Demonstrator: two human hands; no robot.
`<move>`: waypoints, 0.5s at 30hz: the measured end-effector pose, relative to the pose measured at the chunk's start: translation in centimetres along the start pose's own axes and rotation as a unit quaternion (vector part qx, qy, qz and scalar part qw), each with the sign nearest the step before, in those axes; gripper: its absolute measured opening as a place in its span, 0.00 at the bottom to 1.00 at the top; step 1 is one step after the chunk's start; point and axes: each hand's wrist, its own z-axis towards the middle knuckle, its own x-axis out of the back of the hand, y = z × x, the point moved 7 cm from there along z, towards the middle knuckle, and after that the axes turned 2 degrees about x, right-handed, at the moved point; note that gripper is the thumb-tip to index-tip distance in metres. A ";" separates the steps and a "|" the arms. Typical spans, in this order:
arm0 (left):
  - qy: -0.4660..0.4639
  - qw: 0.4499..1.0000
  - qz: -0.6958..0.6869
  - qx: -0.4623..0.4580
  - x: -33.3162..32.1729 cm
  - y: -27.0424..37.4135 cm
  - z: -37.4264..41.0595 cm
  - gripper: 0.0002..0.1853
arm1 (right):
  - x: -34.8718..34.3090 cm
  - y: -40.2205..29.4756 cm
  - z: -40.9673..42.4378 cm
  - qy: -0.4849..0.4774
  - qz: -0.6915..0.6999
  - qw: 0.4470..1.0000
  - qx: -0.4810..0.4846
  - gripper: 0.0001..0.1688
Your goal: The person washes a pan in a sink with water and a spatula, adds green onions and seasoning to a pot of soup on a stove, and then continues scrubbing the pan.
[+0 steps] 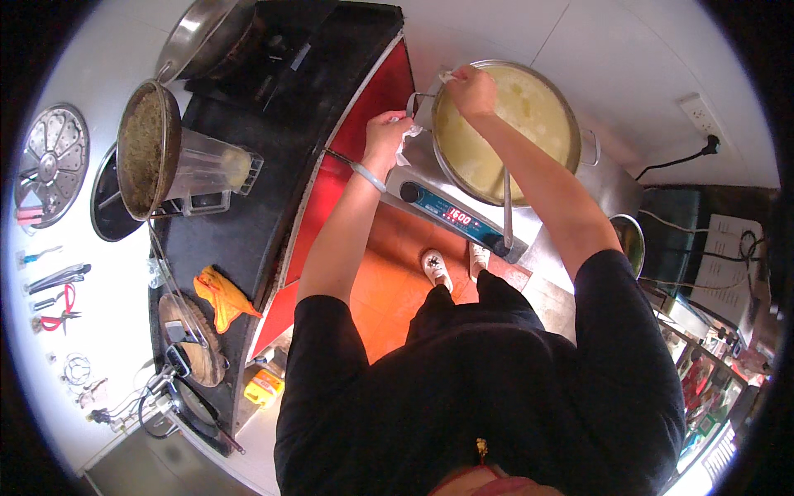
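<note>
A large metal pot [580, 124] of pale yellow liquid stands on an induction cooker [456, 214] with a lit red display. A long metal handle [507, 211], its lower end hidden in the liquid, leans out over the pot's near rim. Above the pot's left rim, my right hand [474, 92] pinches a small bit of white tissue [446, 76]. My left hand [383, 139] holds a crumpled white tissue [406, 141] just left of the pot, close to its left loop handle [412, 102].
On the left, a black counter [248, 186] carries a clear plastic pitcher [211, 164], a used strainer [149, 149], an orange cloth [224, 299] and a round wooden board [208, 363]. A plugged-in power cord [676, 162] runs along the right wall. A metal bowl [629, 242] sits near my right elbow.
</note>
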 end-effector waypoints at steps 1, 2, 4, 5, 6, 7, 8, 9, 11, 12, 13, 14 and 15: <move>0.001 1.000 -0.004 -0.003 0.0 0.0 0.1 0.14 | 0.0 0.0 0.0 -0.002 -0.002 1.000 0.002 0.12; 0.000 1.000 -0.007 -0.004 0.0 0.0 0.2 0.14 | -0.1 0.1 -0.1 -0.004 -0.003 1.000 0.004 0.12; -0.004 1.000 -0.010 -0.004 -0.1 0.2 0.2 0.14 | -0.2 0.2 -0.3 -0.013 0.000 1.000 0.000 0.12; 0.002 1.000 -0.008 -0.004 -0.2 0.2 0.1 0.14 | -0.4 0.3 -0.4 -0.020 0.006 1.000 -0.005 0.12; 0.010 1.000 -0.006 -0.005 -0.1 0.3 0.1 0.14 | -0.5 0.2 -0.5 -0.026 0.012 1.000 -0.008 0.12; 0.017 1.000 -0.004 -0.006 0.0 0.3 0.2 0.14 | -0.6 0.2 -0.5 -0.035 0.021 0.999 -0.015 0.11; 0.016 1.000 -0.002 -0.004 0.0 0.3 0.2 0.14 | -0.7 0.2 -0.5 -0.044 0.031 0.998 -0.022 0.11; 0.015 1.000 0.001 -0.001 0.0 0.2 0.2 0.14 | -0.8 0.1 -0.6 -0.053 0.041 0.997 -0.029 0.11; 0.017 1.000 0.003 -0.001 0.1 0.1 0.3 0.14 | -0.7 -0.2 -0.7 -0.072 0.049 0.996 -0.023 0.10; 0.019 1.000 0.002 -0.004 0.1 0.1 0.4 0.14 | -0.6 -0.2 -0.8 -0.080 0.052 0.995 -0.020 0.10; 0.020 1.000 0.001 -0.006 0.0 0.2 0.5 0.14 | -0.6 -0.2 -0.9 -0.082 0.059 0.995 -0.025 0.10; 0.018 1.000 0.005 -0.011 0.0 0.2 0.6 0.14 | -0.6 -0.2 -1.2 -0.084 0.066 0.994 -0.030 0.10; 0.016 1.000 0.011 -0.016 0.0 0.2 0.7 0.14 | -0.6 -0.3 -1.4 -0.087 0.074 0.993 -0.035 0.09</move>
